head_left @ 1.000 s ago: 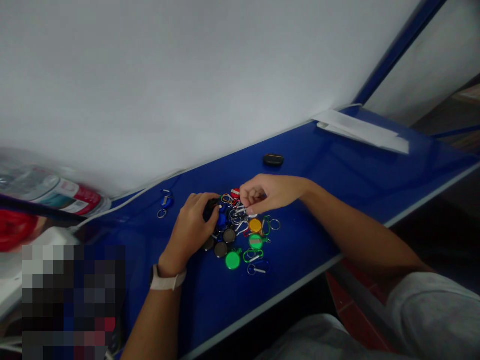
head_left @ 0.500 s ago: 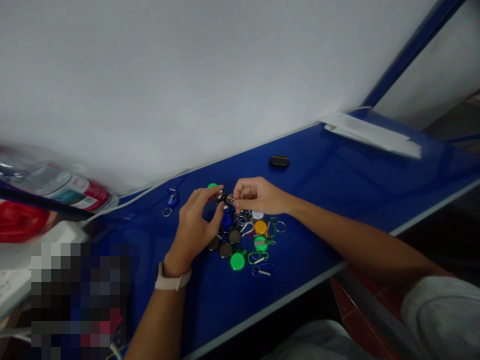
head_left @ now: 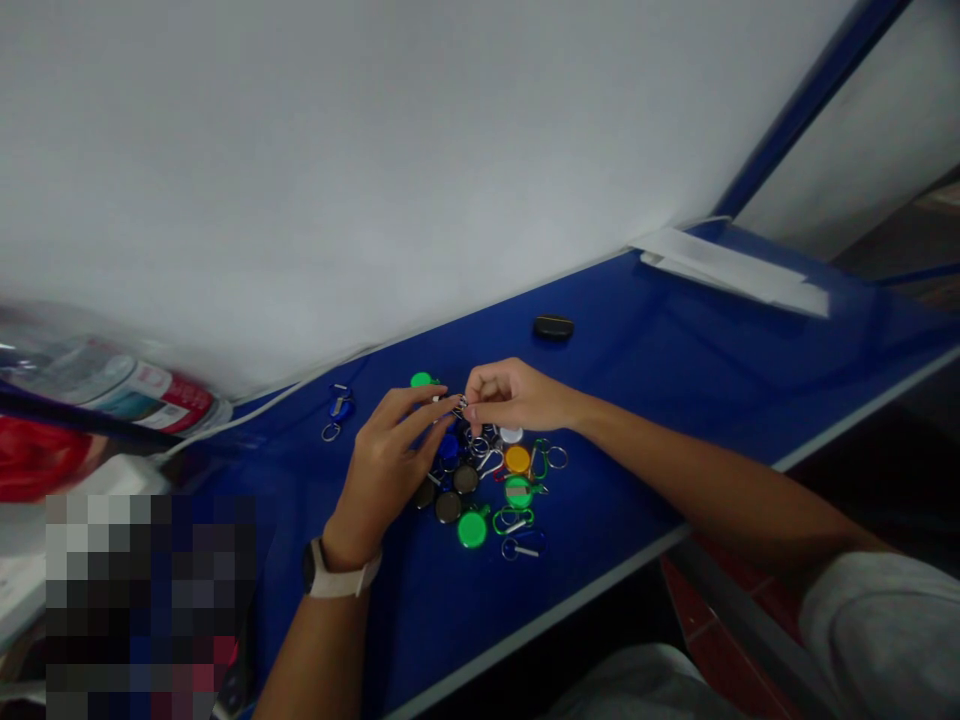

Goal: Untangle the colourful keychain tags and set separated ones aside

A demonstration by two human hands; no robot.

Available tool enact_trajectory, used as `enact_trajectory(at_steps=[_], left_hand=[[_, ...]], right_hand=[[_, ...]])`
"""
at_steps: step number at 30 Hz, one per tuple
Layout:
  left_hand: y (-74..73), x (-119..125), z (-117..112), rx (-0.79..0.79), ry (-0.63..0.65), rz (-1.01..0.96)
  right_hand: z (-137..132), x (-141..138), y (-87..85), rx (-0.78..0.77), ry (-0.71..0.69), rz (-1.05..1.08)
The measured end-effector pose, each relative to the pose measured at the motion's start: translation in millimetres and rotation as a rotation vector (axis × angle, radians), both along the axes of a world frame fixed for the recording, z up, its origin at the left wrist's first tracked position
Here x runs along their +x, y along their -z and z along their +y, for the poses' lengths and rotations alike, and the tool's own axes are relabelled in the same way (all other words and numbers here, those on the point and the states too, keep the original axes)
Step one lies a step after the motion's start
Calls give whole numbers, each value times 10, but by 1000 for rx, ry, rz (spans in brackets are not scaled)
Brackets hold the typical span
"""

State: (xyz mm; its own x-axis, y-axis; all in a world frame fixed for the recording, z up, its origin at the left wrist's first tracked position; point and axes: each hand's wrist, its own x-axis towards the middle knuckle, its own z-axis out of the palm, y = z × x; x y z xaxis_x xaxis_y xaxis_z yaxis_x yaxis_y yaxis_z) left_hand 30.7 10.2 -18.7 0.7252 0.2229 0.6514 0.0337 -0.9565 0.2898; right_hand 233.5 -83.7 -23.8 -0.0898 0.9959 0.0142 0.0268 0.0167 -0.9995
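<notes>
Over a pile of retractable badge reels, both of my hands meet at a small metal key ring. My right hand is closed, pinching this ring between thumb and fingertips. Thumb and fingers of my left hand, which has a pale watch strap on its wrist, come together at the ring's other side. What hangs from the ring is hidden. Below the hands lie a blue reel, a yellow reel, a black reel and a green reel, with carabiner clips and rings among them.
Apart on the blue table lies another blue reel, at left. A small black case sits behind my right hand. White folded sheets lie at back right. A bottle, a white power strip and a cable border the left.
The fingers of my left hand have closed in on the ring, where before they were apart from it. My right hand keeps its pinch. The view has shifted slightly.
</notes>
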Motion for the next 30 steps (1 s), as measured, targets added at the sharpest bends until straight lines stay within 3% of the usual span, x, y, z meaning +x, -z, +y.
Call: enact_trajectory(at_steps=[5, 8, 13, 20, 25, 30], left_hand=[[-2, 2, 16, 42, 42, 5], [-21, -3, 13, 55, 37, 17], [-8, -9, 14, 48, 4, 19], [20, -3, 20, -11, -48, 30], [21, 5, 19, -69, -56, 24], [49, -6, 26, -32, -57, 101]], right_hand=[[-5, 15, -41, -64, -40, -18], [1, 30, -57, -54, 8, -50], [15, 64, -46, 96, 182, -175], [-34, 81, -22, 236, 32, -345], [-4, 80, 17, 405, 101, -583], [12, 67, 44, 442, 109, -600]])
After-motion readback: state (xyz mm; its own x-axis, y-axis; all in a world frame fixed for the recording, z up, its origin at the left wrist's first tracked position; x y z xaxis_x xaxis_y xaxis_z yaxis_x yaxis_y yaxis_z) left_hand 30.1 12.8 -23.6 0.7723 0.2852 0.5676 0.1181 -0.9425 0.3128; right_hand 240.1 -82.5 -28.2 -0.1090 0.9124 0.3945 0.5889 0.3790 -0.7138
